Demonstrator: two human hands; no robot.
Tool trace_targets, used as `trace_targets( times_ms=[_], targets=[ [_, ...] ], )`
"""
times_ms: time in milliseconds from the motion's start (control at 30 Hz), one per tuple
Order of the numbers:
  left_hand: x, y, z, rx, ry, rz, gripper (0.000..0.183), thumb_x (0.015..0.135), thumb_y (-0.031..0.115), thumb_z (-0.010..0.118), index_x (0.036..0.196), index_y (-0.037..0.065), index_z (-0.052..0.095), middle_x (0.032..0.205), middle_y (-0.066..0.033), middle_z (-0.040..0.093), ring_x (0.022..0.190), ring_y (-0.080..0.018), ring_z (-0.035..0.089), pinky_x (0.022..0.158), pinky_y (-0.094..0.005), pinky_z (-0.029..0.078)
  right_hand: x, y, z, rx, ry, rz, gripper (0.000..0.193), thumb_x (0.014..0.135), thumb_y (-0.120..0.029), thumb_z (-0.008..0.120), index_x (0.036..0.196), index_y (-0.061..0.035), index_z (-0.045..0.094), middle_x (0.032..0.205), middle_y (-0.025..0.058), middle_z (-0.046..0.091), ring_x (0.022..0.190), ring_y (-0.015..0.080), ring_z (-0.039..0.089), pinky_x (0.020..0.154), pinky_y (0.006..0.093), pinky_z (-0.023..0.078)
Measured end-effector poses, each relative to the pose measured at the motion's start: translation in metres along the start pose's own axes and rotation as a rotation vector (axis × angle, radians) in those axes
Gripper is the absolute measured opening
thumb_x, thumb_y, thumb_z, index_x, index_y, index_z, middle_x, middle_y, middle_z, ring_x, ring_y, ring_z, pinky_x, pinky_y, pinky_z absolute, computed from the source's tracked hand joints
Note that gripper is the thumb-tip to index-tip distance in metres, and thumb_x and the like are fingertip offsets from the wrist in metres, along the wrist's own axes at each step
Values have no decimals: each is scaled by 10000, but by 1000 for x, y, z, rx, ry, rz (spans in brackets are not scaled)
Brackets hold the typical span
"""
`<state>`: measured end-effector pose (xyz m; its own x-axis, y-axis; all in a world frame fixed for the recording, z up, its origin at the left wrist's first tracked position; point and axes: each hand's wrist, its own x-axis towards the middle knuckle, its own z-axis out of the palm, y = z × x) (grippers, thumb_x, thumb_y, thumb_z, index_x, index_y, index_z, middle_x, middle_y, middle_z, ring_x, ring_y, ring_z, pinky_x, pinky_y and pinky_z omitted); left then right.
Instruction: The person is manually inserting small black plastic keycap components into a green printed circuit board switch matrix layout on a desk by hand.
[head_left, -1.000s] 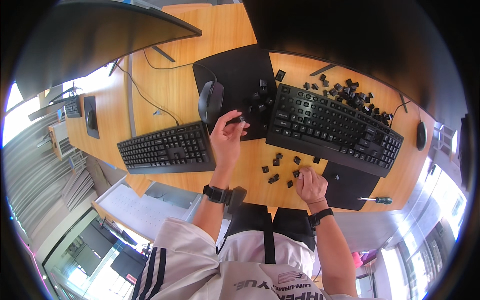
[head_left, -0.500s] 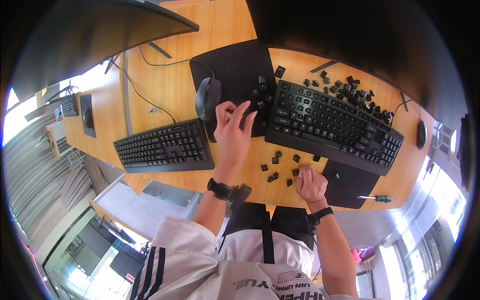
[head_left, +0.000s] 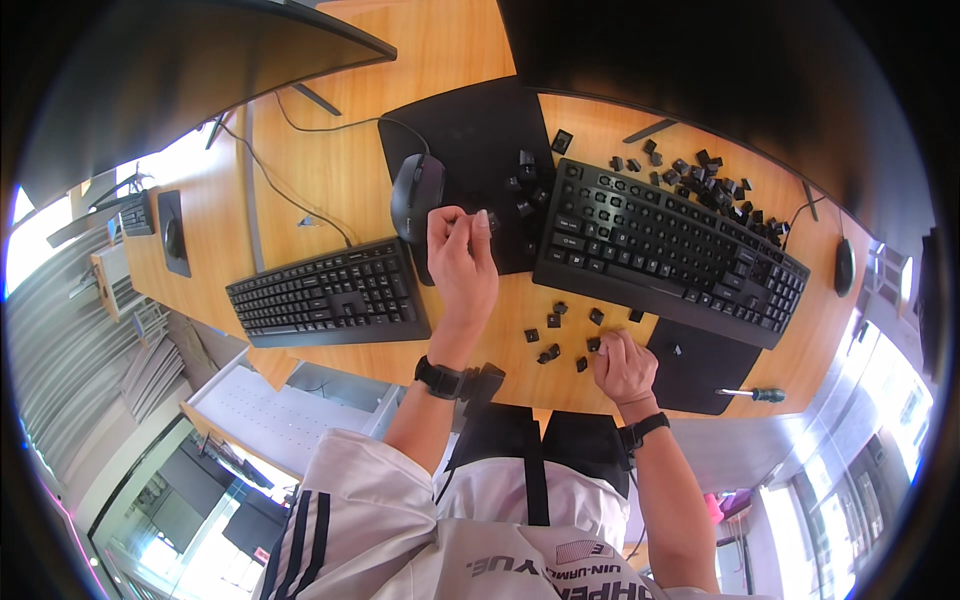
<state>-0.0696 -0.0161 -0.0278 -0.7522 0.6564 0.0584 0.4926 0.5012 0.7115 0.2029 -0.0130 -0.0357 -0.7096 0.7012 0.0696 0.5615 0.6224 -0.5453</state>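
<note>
My left hand (head_left: 462, 262) is over the black mouse pad (head_left: 450, 120), just right of a black mouse (head_left: 416, 195). Its fingers pinch a small black keycap (head_left: 491, 221), only partly visible. My right hand (head_left: 627, 370) rests at the desk's front edge with the fingers curled in; what they hold, if anything, is hidden. A black keycap (head_left: 594, 344) lies against its fingertips, among several loose keycaps (head_left: 549, 353). Beyond it a black keyboard (head_left: 660, 240) sits at a slant, with bare switches showing in its upper left rows. More keycaps (head_left: 526, 180) lie on the mouse pad.
Behind the keyboard is a heap of keycaps (head_left: 715, 185). A second keyboard (head_left: 325, 295) stands at left. A screwdriver (head_left: 765, 395) lies beside a dark pad (head_left: 700, 375) at right. Large monitors (head_left: 690, 60) rise at the back, with another mouse (head_left: 845, 265) far right.
My left hand has closed its spread thumb and fingers into a pinch, and a keycap now shows at its fingertips. My right hand has hardly moved.
</note>
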Motion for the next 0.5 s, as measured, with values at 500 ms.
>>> trace_targets(
  times_ms=[500],
  targets=[
    [9,6,-4,127,16,166,99,919,70,627,1003,25,600,1023,-93,544,833,-293,589,677,-380,500,-1,1,2,0,10,18,112,788,-66,602,896,-55,575,828,71,629,570,236,598,506,310,479]
  ],
)
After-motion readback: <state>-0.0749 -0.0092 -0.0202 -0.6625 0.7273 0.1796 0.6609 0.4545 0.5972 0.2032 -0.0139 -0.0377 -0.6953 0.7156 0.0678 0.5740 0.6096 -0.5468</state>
